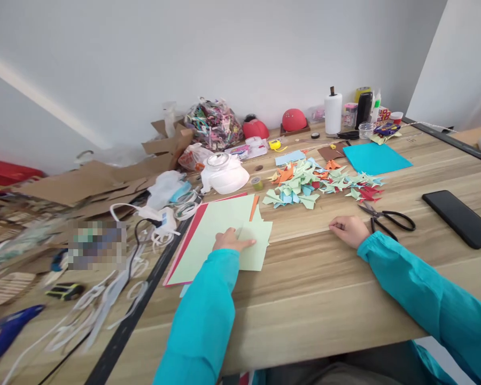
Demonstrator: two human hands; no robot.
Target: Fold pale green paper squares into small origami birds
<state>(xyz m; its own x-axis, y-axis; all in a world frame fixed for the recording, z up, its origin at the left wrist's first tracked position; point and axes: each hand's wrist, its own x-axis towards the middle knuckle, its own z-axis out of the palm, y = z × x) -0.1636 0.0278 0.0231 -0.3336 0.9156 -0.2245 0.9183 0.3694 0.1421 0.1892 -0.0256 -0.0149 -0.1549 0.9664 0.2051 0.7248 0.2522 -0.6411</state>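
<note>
My left hand (231,240) is over a stack of coloured paper, its thumb stretched across a small light green paper (258,251) and its other fingers bent at that paper's left edge. Beneath lies a larger light green sheet (208,235), with a red sheet (185,243) showing along the left. On the bare wood rests my right hand (349,231), fingers curled in with nothing visible in them. Black-handled scissors (388,216) lie just beyond its wrist. Farther back is a pile of folded paper pieces (304,184) in green, blue, orange and red.
A black phone (460,218) lies at the right, with a blue sheet (377,158) behind it. A white translucent container (225,174) stands behind the stack. Cables, a power strip (166,222) and a blue glue gun (12,331) are on the left.
</note>
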